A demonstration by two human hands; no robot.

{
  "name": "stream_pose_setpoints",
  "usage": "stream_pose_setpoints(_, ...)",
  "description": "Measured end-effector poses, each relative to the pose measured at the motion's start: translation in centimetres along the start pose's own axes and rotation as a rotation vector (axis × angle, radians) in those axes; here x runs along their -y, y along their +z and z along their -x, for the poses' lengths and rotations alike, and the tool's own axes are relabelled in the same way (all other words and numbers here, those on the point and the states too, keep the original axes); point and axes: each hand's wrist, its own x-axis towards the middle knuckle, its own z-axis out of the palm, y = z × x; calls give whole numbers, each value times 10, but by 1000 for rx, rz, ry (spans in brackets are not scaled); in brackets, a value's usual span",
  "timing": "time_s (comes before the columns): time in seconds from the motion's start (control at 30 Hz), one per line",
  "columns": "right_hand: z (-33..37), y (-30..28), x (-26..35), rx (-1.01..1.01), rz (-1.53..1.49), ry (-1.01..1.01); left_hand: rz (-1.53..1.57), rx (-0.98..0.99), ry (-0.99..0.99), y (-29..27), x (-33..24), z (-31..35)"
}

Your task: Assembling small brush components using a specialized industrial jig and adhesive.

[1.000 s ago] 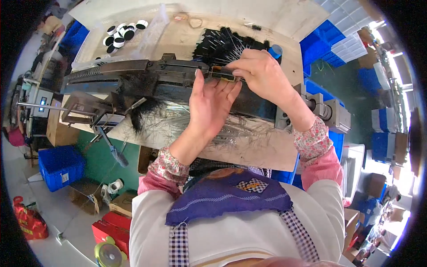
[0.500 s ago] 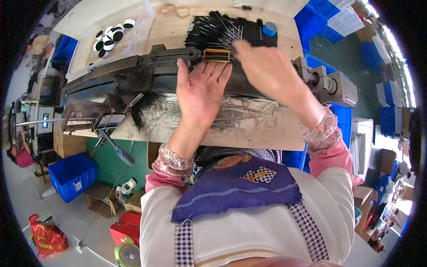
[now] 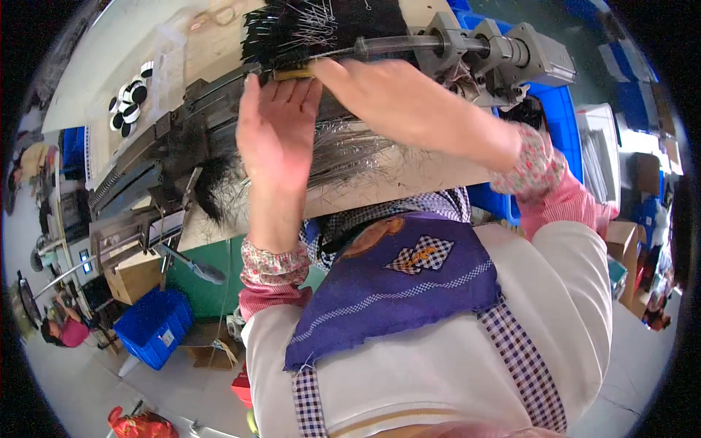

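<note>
My left hand (image 3: 274,124) is flat with fingers spread, its fingertips resting against the long black machine bar (image 3: 175,139). My right hand (image 3: 361,84) reaches across from the right, and its fingertips pinch a small brass-coloured piece (image 3: 292,73) at the top of the bar, just above my left fingertips. Behind both hands lies a heap of black bristles (image 3: 321,25). Under my wrists a spread of thin silvery wires (image 3: 354,153) covers the wooden bench (image 3: 438,171). A tuft of black fibre (image 3: 212,186) hangs from the machine to the left of my left wrist.
A grey motor block (image 3: 522,51) with a shaft sits at the bench's right end. Black and white round discs (image 3: 130,102) lie at the far left. Blue crates (image 3: 157,328) stand on the floor at left and others (image 3: 562,124) at right. Another person (image 3: 62,328) is far left.
The bench and machine have slid up and turned in the picture. My left hand stays flat on the bar; my right hand has stretched further left to the brass-coloured piece.
</note>
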Motion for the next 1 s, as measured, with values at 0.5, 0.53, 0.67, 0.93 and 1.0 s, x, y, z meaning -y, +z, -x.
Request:
stream_pose_setpoints(0.5, 95, 86, -25, 331, -197, 247, -333, 179, -6, -53, 9, 106)
stream_pose_setpoints(0.53, 98, 83, -25, 379, -243, 350, -887, -5, 351, -68, -1, 115)
stream_pose_setpoints(0.67, 112, 53, -20, 385, -301, 432, -2660, -1162, 730, -176, -94, 174)
stream_pose_setpoints(0.93, 139, 66, -28, 220, -492, 347, -2052, -1369, 528, -283, -159, 243)
stream_pose_setpoints(1.0, 140, 58, -27, 201, -513, 382, -2039, -1487, 387, -227, -113, 207)
